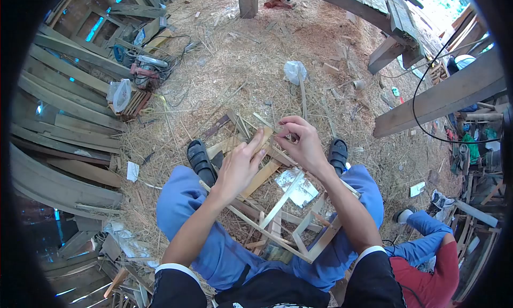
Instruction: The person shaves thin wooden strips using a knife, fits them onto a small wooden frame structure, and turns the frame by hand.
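Observation:
My left hand (241, 166) holds a small flat tan piece (263, 139), perhaps wood, with fingers laid along it. Just to its right, my right hand (303, 143) has thumb and forefinger pinched together near the piece's edge; what they grip, if anything, is too small to make out. Below both hands, a light wooden frame (251, 221) of thin slats rests across my lap, between my knees. A thin cross slat (286, 197) runs through it. Under the frame lie a white sheet (297, 188) and several wood offcuts.
Straw and shavings cover the ground (214, 67). Power tools (147, 70) and stacked boards stand at left. A plastic bag (295, 72) lies ahead. Thick beams (433, 102) and a hanging black cable (414, 102) are at right. Another person's red sleeve (446, 270) shows at lower right.

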Available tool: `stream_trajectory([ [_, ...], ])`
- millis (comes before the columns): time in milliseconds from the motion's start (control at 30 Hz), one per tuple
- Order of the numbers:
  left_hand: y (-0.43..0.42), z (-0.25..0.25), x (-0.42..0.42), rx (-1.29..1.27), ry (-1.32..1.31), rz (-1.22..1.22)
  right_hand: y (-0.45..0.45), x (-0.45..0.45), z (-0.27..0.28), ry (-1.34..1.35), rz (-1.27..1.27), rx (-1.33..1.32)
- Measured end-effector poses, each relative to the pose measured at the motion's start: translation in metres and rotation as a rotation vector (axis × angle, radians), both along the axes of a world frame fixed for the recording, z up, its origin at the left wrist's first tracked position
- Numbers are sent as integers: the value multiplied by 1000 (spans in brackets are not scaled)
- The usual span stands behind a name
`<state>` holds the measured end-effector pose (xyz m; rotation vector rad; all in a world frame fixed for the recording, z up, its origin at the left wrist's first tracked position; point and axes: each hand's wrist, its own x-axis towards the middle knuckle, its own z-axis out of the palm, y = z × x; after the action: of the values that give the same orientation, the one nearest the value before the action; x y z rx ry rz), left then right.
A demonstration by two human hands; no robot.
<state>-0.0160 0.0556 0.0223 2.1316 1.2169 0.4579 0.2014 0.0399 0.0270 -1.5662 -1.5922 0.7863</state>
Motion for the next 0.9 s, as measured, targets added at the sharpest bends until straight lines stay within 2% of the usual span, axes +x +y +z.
stream_trajectory([
  [67,0,-1,1,-23,36,0,-2,1,2,-15,-29,-18],
  [267,-1,-3,4,-25,20,-12,-5,3,-11,-47,-10,142],
  [500,0,6,12,-48,51,-25,-7,9,-5,-66,-37,78],
  [600,2,26,18,-217,129,-5,-9,10,0,-51,-44,32],
  [767,-1,14,15,-148,60,-7,-9,10,3,-65,-52,7],
  [900,-1,18,17,-157,82,-3,-8,11,-5,-116,-36,88],
])
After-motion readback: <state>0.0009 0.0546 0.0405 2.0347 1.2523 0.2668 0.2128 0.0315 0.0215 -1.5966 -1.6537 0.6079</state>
